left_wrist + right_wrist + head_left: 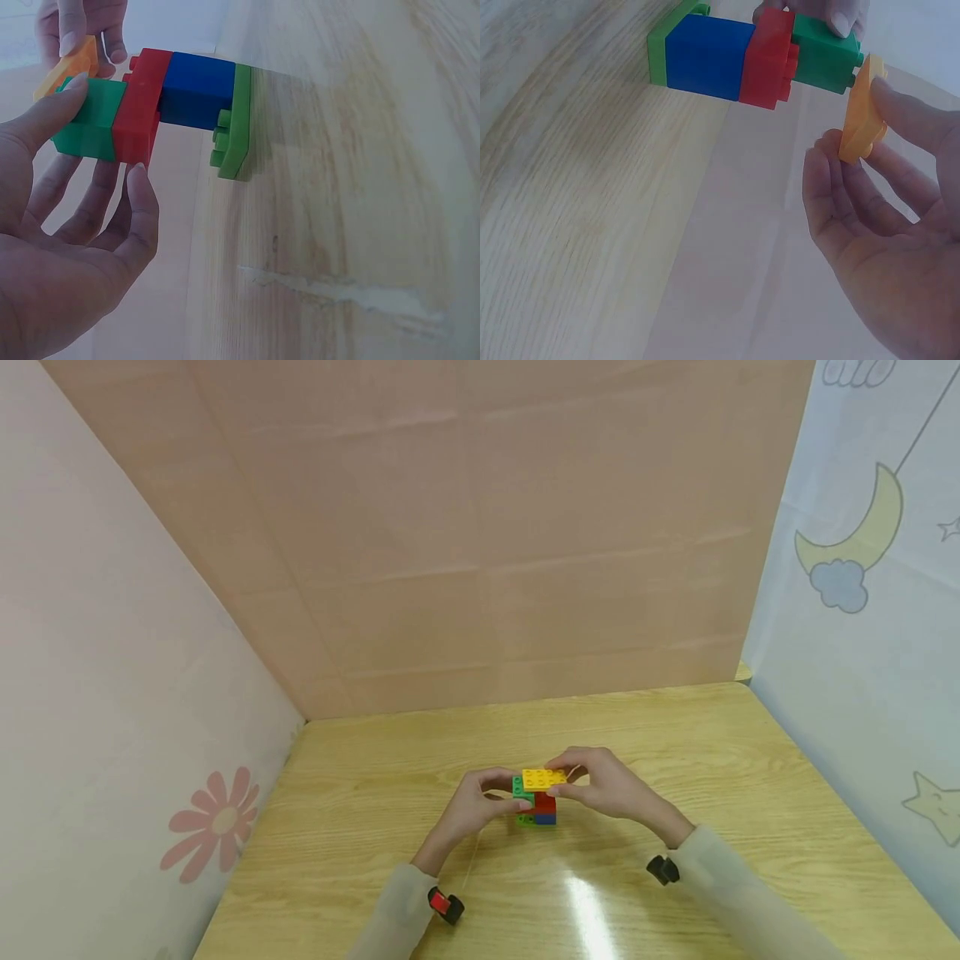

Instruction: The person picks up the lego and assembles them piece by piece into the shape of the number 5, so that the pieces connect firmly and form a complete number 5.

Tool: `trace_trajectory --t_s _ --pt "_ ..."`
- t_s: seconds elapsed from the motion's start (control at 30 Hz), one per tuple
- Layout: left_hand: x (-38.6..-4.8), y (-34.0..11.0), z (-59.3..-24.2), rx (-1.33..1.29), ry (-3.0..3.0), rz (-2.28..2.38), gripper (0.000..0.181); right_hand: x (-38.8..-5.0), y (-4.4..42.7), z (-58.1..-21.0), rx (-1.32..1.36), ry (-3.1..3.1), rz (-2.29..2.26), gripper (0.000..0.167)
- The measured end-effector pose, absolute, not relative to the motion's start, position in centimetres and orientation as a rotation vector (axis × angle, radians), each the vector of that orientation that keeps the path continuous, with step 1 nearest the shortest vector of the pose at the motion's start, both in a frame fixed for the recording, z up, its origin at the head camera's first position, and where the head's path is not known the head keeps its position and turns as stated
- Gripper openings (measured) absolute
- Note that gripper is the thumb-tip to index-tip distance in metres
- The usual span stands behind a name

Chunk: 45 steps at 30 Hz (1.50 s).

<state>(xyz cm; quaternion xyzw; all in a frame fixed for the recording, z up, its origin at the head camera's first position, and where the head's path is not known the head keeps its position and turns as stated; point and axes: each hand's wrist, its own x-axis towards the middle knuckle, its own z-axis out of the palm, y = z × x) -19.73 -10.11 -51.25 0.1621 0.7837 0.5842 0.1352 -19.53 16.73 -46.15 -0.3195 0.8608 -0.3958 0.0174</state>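
Note:
A small tower of toy building bricks stands on the table. From the bottom it has a light green plate (238,124), a blue brick (199,88), a red brick (141,105) and a green brick (97,116). My left hand (476,802) grips the green brick between thumb and fingers, one fingertip against the red brick. Between thumb and fingers of my right hand (611,783) is a flat yellow brick (542,778), studs up, over the tower's top and reaching out to the right. In the right wrist view it sits slightly tilted by the green brick's studs; whether they touch, I cannot tell.
The wooden table (360,860) ends at a pinkish-beige back panel (480,568). Pale printed side panels (862,693) stand left and right. Each wrist wears a dark strap, the left wrist strap (446,906) with a red part.

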Motion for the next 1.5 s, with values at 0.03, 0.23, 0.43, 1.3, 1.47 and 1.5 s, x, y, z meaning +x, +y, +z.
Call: trace_trajectory --t_s 0.03,0.23,0.43,1.3,1.47,1.5 --pt "-19.8 -10.1 -51.2 0.474 2.270 1.693 0.035 -19.6 16.6 -46.1 -1.001 2.674 -1.230 0.032" --pt "-19.8 -10.1 -51.2 0.488 2.277 1.683 0.034 -19.6 15.8 -45.8 -1.018 2.649 -1.247 0.034" --pt "-19.8 -10.1 -51.2 0.489 2.285 1.670 0.033 -19.4 15.4 -45.8 -1.014 2.644 -1.238 0.037" --pt "-20.1 -10.3 -50.9 0.552 2.272 1.671 0.031 -20.4 15.2 -45.0 -1.018 2.580 -1.126 0.038" --pt "-20.1 -10.4 -50.9 0.553 2.274 1.671 0.033 -20.5 15.1 -44.9 -0.999 2.580 -1.110 0.038" --pt "-20.1 -10.4 -50.9 0.555 2.277 1.672 0.033 -20.5 15.0 -44.9 -0.998 2.581 -1.106 0.037"
